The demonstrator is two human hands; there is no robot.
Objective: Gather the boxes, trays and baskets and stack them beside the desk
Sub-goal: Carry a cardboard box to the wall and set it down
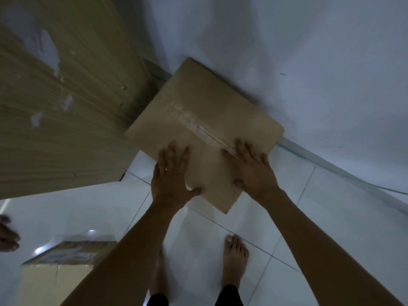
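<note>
Nearly placed — cardboard box (198, 120) at frame centre, between desk (66, 107) and wall (309, 62).
Left hand (171, 173) and right hand (251, 171) press flat on its near end, each grip open — box lies straight ahead, both equally near.

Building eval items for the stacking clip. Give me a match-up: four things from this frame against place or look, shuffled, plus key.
Things
1. large cardboard box
2. second box
3. desk panel
4. left hand

Descriptions
A. wood grain with chipped pale patches
B. on the floor tiles, lower left of the view
C. lies flat on the large box's top, fingers spread
D. between the desk panel and the wall

Pairs: 1-D, 2-B, 3-A, 4-C
</note>
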